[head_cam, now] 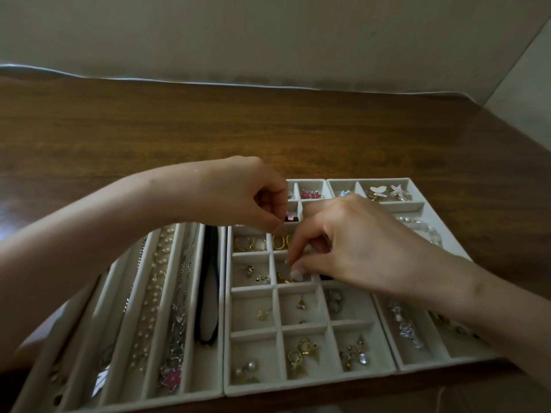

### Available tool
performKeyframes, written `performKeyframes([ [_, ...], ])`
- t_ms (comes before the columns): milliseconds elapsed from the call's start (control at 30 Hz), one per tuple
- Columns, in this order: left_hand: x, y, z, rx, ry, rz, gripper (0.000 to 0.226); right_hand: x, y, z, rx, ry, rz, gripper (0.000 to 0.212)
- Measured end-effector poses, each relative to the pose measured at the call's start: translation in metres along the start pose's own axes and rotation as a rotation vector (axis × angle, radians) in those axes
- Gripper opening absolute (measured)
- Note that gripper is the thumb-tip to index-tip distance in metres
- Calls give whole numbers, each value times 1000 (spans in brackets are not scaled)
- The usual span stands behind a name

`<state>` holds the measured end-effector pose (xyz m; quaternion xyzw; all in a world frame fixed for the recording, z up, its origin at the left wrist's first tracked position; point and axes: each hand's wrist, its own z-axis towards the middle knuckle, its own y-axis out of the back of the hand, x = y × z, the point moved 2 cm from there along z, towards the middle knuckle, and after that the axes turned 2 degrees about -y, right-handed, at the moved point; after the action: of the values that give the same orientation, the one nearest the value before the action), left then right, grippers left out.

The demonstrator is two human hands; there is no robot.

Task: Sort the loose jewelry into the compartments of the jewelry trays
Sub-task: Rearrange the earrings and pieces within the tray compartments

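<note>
R hand (351, 242) dips into mid tray (226, 323), fingertips (295, 275) just at 3 o'clock of gold earring (281, 278); grip can't tell. L hand (250, 198) hovers at 11 o'clock, fingers curled, pinch contents unclear.

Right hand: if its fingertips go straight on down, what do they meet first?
Probably the small gold piece in the compartment just under the right hand; depth is unclear.

Three pale trays (298, 386) lay side by side; gold earrings (283, 278) (small, blurred) sat in the compartment under the right hand (351, 248), chains (176, 293) left of it.
</note>
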<state>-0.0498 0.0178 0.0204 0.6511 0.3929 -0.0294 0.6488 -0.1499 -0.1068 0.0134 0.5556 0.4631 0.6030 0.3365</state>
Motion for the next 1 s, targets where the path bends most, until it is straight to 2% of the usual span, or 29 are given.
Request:
performKeyframes([
  [200, 1, 7, -1, -65, -3, 27, 24, 5, -10, 4, 3, 23, 22, 13],
  [433, 2, 7, 1, -75, 13, 53, 28, 4, -13, 5, -16, 54, 21, 5],
  [533, 2, 7, 0, -64, 4, 19, 23, 1, -8, 5, -11, 21, 129, 4],
  [633, 2, 7, 0, 7, -20, -61, 7, -6, 4, 4, -32, -33, 386, 8],
  [800, -2, 5, -1, 168, -9, -391, 29, -15, 15, 6, -111, 13, 636, 9],
  [900, -2, 4, -1, 155, -28, -550, 35, -18, 14, 6, -154, 17, 707, 13],
  [1000, -2, 2, 0, 110, -25, -564, 35, -20, 14, 6, -173, 8, 754, 16],
])
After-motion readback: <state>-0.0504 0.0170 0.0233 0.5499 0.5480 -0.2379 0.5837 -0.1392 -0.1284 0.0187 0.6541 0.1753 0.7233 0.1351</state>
